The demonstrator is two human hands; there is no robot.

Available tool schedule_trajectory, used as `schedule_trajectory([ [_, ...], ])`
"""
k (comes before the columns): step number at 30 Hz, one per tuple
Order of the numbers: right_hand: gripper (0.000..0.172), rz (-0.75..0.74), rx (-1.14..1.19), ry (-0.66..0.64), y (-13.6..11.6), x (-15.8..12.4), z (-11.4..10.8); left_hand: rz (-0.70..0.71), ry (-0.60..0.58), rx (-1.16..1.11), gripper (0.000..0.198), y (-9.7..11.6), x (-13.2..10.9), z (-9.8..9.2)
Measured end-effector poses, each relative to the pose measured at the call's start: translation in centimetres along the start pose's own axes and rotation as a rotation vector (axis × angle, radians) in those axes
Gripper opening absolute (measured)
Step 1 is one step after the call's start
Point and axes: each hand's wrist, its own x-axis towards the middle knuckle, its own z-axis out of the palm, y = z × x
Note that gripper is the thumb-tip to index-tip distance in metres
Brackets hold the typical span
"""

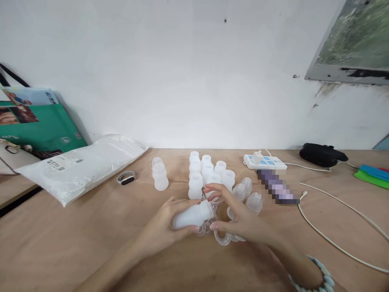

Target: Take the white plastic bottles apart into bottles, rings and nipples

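Note:
My left hand (pixel 168 219) is closed around a milky white baby bottle (pixel 191 215), tilted with its mouth to the right. At that mouth, my right hand (pixel 234 213) has its thumb and fingers apart and curved. A clear part shows between them, but I cannot tell whether they touch it. Beneath and beside the hands lie clear rings (pixel 223 239), partly covered by my right hand. Open white bottles (pixel 195 186) stand in rows just beyond. Clear domed caps (pixel 254 202) lie to the right. Farther left, bottles with clear caps (pixel 160 178) stand in a line.
A white plastic mailer (pixel 88 162) and a fitness band (pixel 126 178) lie left, near a green bag (pixel 45 125). On the right are a power strip (pixel 264 162), a blurred phone (pixel 276 186), a white cable (pixel 322 243) and a black case (pixel 322 154). The wall bounds the table's back.

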Motion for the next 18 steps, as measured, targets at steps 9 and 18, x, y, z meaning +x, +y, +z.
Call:
schedule_trajectory([
  [9, 0.037, 0.103, 0.066, 0.045, -0.26, 0.51, 0.43, 0.047, -0.036, 0.055, 0.052, -0.13, -0.23, 0.57],
  [18, 0.029, 0.149, -0.006, 0.004, -0.55, 0.36, 0.40, 0.030, -0.062, 0.033, 0.057, -0.36, -0.39, 0.63],
])
